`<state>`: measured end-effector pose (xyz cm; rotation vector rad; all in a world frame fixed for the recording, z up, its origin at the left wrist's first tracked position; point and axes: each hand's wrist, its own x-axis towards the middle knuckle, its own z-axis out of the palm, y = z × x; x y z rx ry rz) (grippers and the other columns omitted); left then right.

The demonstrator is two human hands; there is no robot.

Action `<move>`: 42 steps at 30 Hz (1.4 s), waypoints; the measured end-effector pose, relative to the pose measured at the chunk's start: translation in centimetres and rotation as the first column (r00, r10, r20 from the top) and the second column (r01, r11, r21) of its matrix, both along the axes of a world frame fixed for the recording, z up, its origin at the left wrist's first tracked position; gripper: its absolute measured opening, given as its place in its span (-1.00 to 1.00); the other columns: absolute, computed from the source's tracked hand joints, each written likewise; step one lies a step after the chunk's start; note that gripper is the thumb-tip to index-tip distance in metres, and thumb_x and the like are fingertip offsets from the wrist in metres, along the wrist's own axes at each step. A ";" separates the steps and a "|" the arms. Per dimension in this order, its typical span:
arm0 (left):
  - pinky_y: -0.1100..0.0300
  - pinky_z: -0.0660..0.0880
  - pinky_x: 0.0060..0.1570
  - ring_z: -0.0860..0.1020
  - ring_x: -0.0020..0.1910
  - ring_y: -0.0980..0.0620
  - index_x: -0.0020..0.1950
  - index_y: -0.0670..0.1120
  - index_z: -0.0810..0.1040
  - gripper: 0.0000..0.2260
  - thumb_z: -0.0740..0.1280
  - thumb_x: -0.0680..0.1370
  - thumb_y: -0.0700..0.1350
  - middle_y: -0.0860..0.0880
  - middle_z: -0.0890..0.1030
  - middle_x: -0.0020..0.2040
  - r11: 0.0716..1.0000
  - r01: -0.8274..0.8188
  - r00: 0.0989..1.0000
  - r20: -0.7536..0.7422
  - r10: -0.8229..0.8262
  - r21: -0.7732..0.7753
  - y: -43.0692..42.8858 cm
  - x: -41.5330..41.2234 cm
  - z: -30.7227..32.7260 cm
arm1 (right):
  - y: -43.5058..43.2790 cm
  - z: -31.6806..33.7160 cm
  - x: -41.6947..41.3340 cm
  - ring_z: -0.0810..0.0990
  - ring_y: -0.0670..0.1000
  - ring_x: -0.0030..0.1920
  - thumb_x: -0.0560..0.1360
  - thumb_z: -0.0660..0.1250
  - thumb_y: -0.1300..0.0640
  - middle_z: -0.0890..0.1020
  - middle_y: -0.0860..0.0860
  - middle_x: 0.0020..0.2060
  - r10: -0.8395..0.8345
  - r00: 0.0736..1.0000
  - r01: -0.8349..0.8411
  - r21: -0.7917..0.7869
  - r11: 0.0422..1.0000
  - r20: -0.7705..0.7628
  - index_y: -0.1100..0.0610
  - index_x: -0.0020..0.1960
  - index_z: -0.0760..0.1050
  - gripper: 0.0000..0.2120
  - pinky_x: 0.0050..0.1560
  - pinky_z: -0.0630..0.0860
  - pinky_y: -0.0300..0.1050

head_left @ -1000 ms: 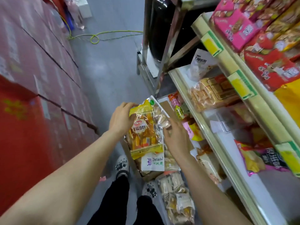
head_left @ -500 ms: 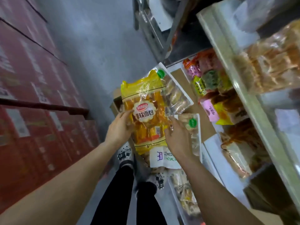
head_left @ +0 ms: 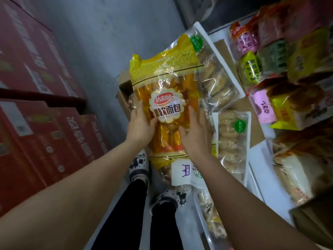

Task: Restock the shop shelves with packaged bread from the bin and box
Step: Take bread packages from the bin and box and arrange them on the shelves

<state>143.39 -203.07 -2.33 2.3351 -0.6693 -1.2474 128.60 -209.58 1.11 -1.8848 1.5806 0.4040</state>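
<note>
The yellow bread bag stands upright in the middle of my view, above the floor, top seal toward 12 o'clock and a round white label on its front. My left grip is clamped on its 9 o'clock edge, thumb laid across the front beside the label and fingers hidden behind. My right grip is closed on the 3 o'clock edge, thumb on the front and fingers running up the side. Pressed against the back of the bag is a clear pack with a white label, its lower end sticking out at 6 o'clock; I cannot tell which grip carries it.

Just behind the bag at 2 o'clock lies a clear tray pack with a green sticker, and at 4 o'clock a second green-stickered pack. At 9 o'clock from the bag's top, an open cardboard box shows one corner and a flap. Directly below, at 6 o'clock, are my two patterned shoes and dark trouser legs.

Farther out at 3 o'clock the white shelf carries packaged bread: a pink pack, a yellow-green pack above it, and a sliced loaf in clear wrap toward 4 o'clock. Along the whole 9 o'clock side, stacked red cartons line the aisle.
</note>
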 end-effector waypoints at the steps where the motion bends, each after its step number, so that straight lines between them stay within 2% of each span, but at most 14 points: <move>1: -0.17 0.36 0.35 0.36 0.41 -0.16 0.58 0.08 -0.02 -0.30 0.33 0.57 0.04 -0.10 0.25 0.50 1.000 -0.025 1.000 0.005 0.025 0.018 -0.2 -0.1 -0.4 | 0.0 -0.2 0.1 0.03 0.18 0.56 0.61 0.25 -0.02 -0.06 0.07 0.60 0.005 1.000 -0.005 0.005 1.000 -0.017 -0.08 0.60 -0.04 -0.33 0.50 0.06 0.14; 3: -0.18 0.33 0.35 0.32 0.43 -0.19 0.58 0.09 -0.04 -0.30 0.31 0.58 0.07 -0.12 0.20 0.51 0.995 -0.097 0.995 -0.004 0.097 0.034 -0.3 -0.1 -1.1 | 0.1 -0.4 0.3 0.04 0.18 0.56 0.61 0.24 -0.04 -0.08 0.07 0.59 0.011 0.999 -0.010 0.012 1.000 -0.037 -0.08 0.60 -0.05 -0.32 0.49 0.09 0.14; 6: -0.15 0.37 0.34 0.40 0.38 -0.12 0.56 0.06 0.07 -0.39 0.30 0.58 0.05 -0.08 0.38 0.44 0.981 -0.192 0.981 -0.025 0.193 0.017 -0.5 0.5 -1.9 | 0.1 -0.6 0.1 0.04 0.17 0.56 0.61 0.24 -0.05 -0.08 0.07 0.59 0.005 1.000 -0.005 0.019 1.000 -0.015 -0.08 0.60 -0.05 -0.32 0.48 0.11 0.14; 9: 0.10 0.46 0.18 0.51 0.15 0.06 0.50 0.04 0.27 -0.52 0.31 0.60 -0.02 0.04 0.53 0.24 0.945 -0.324 0.945 -0.044 0.325 0.040 -0.7 1.2 -1.9 | -0.2 -0.6 0.0 0.05 0.18 0.56 0.61 0.25 -0.06 -0.07 0.07 0.59 -0.002 1.000 0.001 0.034 0.999 0.013 -0.08 0.60 -0.03 -0.32 0.48 0.12 0.15; 14: 0.08 0.55 0.16 0.62 0.02 0.03 0.14 -0.03 0.63 -0.79 0.44 0.51 -0.09 0.03 0.66 0.01 0.898 -0.421 0.901 -0.059 0.430 0.126 0.0 2.8 -1.8 | -0.9 0.2 -0.4 0.04 0.16 0.57 0.61 0.24 -0.08 -0.06 0.07 0.60 -0.022 0.997 0.015 0.102 0.995 0.074 -0.07 0.60 -0.01 -0.34 0.48 0.11 0.17; 18: -0.01 0.58 0.12 0.64 0.00 -0.04 -0.09 -0.03 0.63 -0.94 0.46 0.49 -0.16 -0.05 0.67 -0.06 0.876 -0.467 0.857 -0.183 0.482 0.122 0.3 3.0 -0.6 | -0.9 1.6 -0.3 0.06 0.19 0.56 0.61 0.23 -0.11 -0.01 0.08 0.60 -0.054 0.994 0.041 0.146 0.989 0.090 -0.09 0.59 0.00 -0.34 0.48 0.10 0.18; 20: 0.06 0.59 0.02 0.63 -0.01 -0.03 -0.15 -0.02 0.59 -0.92 0.43 0.51 -0.19 -0.05 0.66 -0.05 0.868 -0.485 0.838 -0.230 0.495 0.102 0.6 2.8 0.9 | -0.4 2.6 0.0 0.12 0.20 0.54 0.58 0.24 -0.16 0.08 0.05 0.58 -0.048 0.992 0.030 0.152 0.988 0.116 -0.12 0.59 -0.02 -0.32 0.47 0.13 0.24; 23: 0.34 0.46 -0.29 0.58 -0.13 0.12 -0.03 -0.11 0.57 -0.98 0.36 0.56 -0.21 0.00 0.62 -0.06 0.891 -0.451 0.841 -0.307 0.446 0.059 1.0 2.5 4.5 | 0.6 5.2 0.4 0.18 0.16 0.53 0.57 0.25 -0.19 0.10 0.00 0.58 -0.050 0.981 0.008 0.218 0.976 0.187 -0.15 0.59 -0.08 -0.27 0.47 0.22 0.25; 25: 0.29 0.50 -0.32 0.57 -0.17 0.14 0.00 -0.13 0.54 -0.97 0.32 0.58 -0.22 0.00 0.61 -0.05 0.895 -0.443 0.825 -0.366 0.430 0.052 1.0 2.3 6.7 | 1.2 7.0 0.4 0.12 0.14 0.55 0.55 0.27 -0.22 0.04 -0.04 0.59 -0.081 0.971 0.021 0.257 0.966 0.227 -0.19 0.58 -0.12 -0.22 0.47 0.20 0.28; 28: 0.00 0.61 -0.07 0.60 -0.13 -0.03 -0.07 -0.13 0.50 -0.93 0.29 0.59 -0.26 -0.08 0.61 -0.10 0.899 -0.436 0.783 -0.481 0.394 0.026 0.2 1.7 10.0 | 1.5 9.8 0.4 0.01 0.09 0.57 0.52 0.28 -0.28 0.00 -0.09 0.60 -0.144 0.953 0.053 0.322 0.945 0.267 -0.25 0.57 -0.13 -0.20 0.51 0.09 0.26; 31: 0.09 0.57 -0.19 0.60 -0.22 0.08 -0.11 -0.09 0.49 -0.89 0.27 0.61 -0.22 0.07 0.63 -0.26 0.934 -0.354 0.797 -0.538 0.275 -0.047 -0.9 -0.2 13.2 | 1.5 11.4 0.1 0.13 0.08 0.55 0.45 0.25 -0.41 0.13 -0.10 0.57 -0.239 0.918 0.117 0.359 0.926 0.318 -0.36 0.53 -0.11 -0.21 0.47 0.21 0.23; 35: 0.21 0.58 -0.11 0.63 -0.04 0.09 0.21 -0.05 0.46 -0.84 0.16 0.67 -0.16 0.02 0.63 0.08 0.942 -0.330 0.722 -0.659 0.213 -0.057 -2.3 -3.7 14.9 | 0.5 12.3 -1.8 0.45 0.03 0.36 0.47 0.32 -0.32 0.44 -0.09 0.41 -0.419 0.836 0.301 0.343 0.890 0.353 -0.25 0.55 0.04 -0.24 0.34 0.39 0.04; 38: 0.17 0.51 0.06 0.59 0.16 0.05 0.42 0.03 0.33 -0.68 0.15 0.68 -0.19 0.03 0.53 0.32 0.958 -0.282 0.683 -0.711 0.168 -0.045 -3.2 -5.9 13.9 | -0.6 11.5 -4.2 0.50 0.05 0.30 0.50 0.39 -0.14 0.49 -0.05 0.36 -0.455 0.835 0.406 0.212 0.889 0.310 -0.10 0.55 0.14 -0.28 0.23 0.45 -0.02; 42: 0.36 0.49 -0.08 0.53 0.18 0.06 0.52 0.01 0.24 -0.58 0.12 0.67 -0.25 0.02 0.47 0.37 0.986 -0.122 0.784 -0.620 0.025 -0.115 -3.8 -7.9 11.6 | -1.6 9.7 -7.7 0.57 0.14 0.22 0.56 0.35 0.06 0.57 0.06 0.28 -0.494 0.849 0.488 0.078 0.869 0.191 -0.03 0.54 0.16 -0.38 0.13 0.47 -0.05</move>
